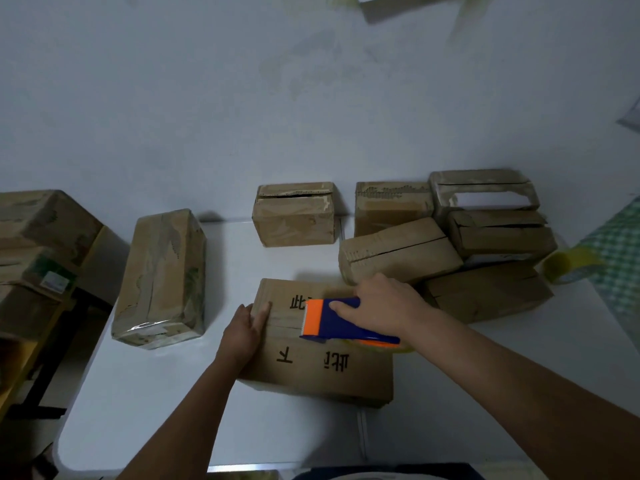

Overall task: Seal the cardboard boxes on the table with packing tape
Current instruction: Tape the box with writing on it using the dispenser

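A flat cardboard box (322, 368) with black printed characters lies in front of me on the white table (145, 403). My left hand (244, 332) rests on the box's left end, thumb on top and fingers down its side. My right hand (377, 308) grips a blue and orange tape dispenser (332, 320) that sits on the box's centre seam, its orange blade end pointing left. A strip of tape runs from under the dispenser toward the left edge. The tape roll is mostly hidden under my right wrist.
A taped box (161, 278) lies at the left of the table. One small box (294, 214) stands at the back, and several more boxes (450, 244) are piled at the right. A yellow tape roll (568, 265) lies far right. Stacked cartons (38, 237) stand off the table's left edge.
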The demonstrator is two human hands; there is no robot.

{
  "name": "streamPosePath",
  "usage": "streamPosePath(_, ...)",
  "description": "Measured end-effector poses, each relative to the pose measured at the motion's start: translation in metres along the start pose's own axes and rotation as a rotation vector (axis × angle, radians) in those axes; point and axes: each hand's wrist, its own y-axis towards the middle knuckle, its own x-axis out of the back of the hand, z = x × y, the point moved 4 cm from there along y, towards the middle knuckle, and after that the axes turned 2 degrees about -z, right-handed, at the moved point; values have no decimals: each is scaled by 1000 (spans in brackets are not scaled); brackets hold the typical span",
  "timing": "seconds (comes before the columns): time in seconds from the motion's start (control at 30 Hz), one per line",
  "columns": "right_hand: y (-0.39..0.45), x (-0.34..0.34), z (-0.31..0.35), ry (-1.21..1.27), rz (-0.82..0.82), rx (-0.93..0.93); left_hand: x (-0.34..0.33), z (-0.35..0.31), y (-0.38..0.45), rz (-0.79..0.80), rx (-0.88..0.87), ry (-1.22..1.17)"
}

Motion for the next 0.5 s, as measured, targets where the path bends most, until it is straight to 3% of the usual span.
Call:
streamPosePath(0.3,-33,-5,-94,36,93,-84,-2,-1,2,-50,19,58)
streamPosePath(0.4,-36,-24,-102,83,85,-89,0,-5,-2,-118,11,245)
streamPosePath(0.5,-40,-30,-108,106,71,-84,-7,-26,-19,-255,-211,444)
